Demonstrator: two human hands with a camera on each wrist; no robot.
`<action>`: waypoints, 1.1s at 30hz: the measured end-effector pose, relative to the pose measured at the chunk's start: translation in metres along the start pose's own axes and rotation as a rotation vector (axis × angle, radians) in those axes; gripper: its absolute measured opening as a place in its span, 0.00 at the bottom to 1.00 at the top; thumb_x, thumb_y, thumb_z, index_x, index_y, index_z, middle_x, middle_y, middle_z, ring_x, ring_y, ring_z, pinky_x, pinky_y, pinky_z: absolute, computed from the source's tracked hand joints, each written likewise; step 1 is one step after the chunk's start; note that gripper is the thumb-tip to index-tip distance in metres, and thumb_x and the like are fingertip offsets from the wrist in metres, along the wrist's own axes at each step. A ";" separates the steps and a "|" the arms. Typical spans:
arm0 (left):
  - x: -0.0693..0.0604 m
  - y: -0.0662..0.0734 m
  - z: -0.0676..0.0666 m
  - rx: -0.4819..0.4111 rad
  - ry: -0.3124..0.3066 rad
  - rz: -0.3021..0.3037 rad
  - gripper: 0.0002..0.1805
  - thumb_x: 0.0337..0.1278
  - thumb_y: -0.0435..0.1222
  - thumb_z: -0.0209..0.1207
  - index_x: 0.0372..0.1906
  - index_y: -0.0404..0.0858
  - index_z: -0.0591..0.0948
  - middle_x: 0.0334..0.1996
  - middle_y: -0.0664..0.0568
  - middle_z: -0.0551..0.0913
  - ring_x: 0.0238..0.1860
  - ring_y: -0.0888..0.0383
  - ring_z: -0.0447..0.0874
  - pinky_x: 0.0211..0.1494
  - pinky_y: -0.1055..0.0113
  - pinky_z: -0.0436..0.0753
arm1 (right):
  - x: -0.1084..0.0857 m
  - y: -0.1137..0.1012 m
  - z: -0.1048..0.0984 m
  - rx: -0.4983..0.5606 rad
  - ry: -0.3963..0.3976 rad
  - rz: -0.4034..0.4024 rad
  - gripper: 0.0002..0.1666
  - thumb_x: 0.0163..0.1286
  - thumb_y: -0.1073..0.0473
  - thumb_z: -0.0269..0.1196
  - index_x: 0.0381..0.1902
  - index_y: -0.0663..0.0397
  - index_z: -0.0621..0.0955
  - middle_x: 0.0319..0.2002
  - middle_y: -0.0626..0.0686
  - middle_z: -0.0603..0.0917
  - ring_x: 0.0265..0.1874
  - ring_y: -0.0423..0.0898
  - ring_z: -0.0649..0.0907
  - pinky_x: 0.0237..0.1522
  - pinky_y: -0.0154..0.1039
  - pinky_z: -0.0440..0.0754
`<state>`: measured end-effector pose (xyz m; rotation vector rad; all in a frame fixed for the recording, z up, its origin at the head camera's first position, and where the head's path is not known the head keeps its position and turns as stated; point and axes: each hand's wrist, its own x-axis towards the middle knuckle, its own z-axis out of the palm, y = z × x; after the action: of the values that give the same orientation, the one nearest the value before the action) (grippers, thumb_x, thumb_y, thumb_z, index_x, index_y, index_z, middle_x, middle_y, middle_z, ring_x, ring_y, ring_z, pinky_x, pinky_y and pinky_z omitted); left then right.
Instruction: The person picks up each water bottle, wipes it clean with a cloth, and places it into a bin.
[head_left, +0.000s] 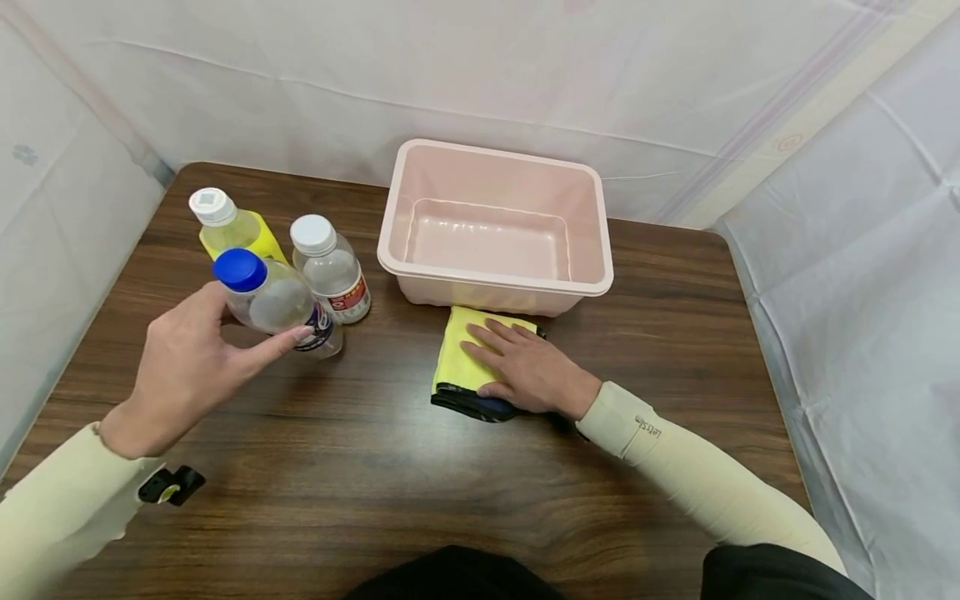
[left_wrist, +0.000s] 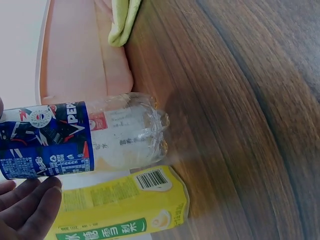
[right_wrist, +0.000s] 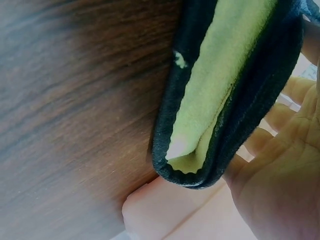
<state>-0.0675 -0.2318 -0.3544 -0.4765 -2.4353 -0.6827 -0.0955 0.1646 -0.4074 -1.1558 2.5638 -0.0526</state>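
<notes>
My left hand [head_left: 191, 358] grips a clear plastic Pepsi bottle [head_left: 281, 302] with a blue cap, thumb on one side and fingers round the other. In the left wrist view the bottle's dark blue label [left_wrist: 47, 140] shows, and its base appears just off the table. Close behind it stand a yellow-labelled bottle [head_left: 262, 242] and a clear bottle [head_left: 333, 271] with a red label, both white-capped. On a folded yellow cloth [head_left: 457, 358] with a black edge, my right hand [head_left: 528, 367] rests flat, fingers extended; the right wrist view shows the cloth's folded layers [right_wrist: 220, 95].
A pink plastic bin [head_left: 495, 279] with nothing in it stands at the back of the brown wooden table [head_left: 360, 475], just behind the cloth. White sheeting [head_left: 480, 75] hangs along the back and both sides.
</notes>
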 end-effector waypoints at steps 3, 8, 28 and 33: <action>0.001 0.003 0.001 -0.001 -0.010 0.012 0.55 0.54 0.79 0.52 0.48 0.25 0.80 0.33 0.35 0.88 0.29 0.44 0.83 0.36 0.74 0.71 | -0.001 0.001 0.001 -0.001 -0.003 0.000 0.41 0.81 0.36 0.52 0.83 0.44 0.59 0.85 0.52 0.54 0.85 0.57 0.54 0.82 0.57 0.60; 0.003 0.007 -0.001 -0.003 -0.032 0.025 0.55 0.55 0.78 0.50 0.50 0.25 0.80 0.34 0.36 0.89 0.28 0.46 0.84 0.35 0.80 0.72 | -0.001 0.002 0.002 -0.001 -0.008 -0.002 0.40 0.81 0.36 0.52 0.83 0.43 0.59 0.85 0.52 0.54 0.85 0.56 0.54 0.83 0.56 0.60; 0.010 0.031 0.024 -0.128 -0.027 0.118 0.49 0.57 0.75 0.54 0.50 0.31 0.83 0.34 0.43 0.90 0.28 0.51 0.86 0.33 0.72 0.81 | -0.014 0.012 0.004 0.023 0.011 -0.013 0.41 0.80 0.37 0.55 0.83 0.44 0.61 0.85 0.53 0.56 0.84 0.58 0.56 0.82 0.57 0.62; 0.016 0.037 0.030 -0.162 -0.079 0.128 0.46 0.59 0.73 0.57 0.53 0.32 0.82 0.40 0.43 0.90 0.33 0.50 0.90 0.34 0.66 0.86 | -0.018 0.015 0.003 0.033 0.010 -0.008 0.41 0.80 0.38 0.56 0.83 0.45 0.61 0.85 0.52 0.56 0.84 0.57 0.56 0.82 0.57 0.62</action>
<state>-0.0747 -0.1820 -0.3527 -0.7305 -2.4076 -0.8232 -0.0944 0.1879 -0.4079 -1.1568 2.5570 -0.1024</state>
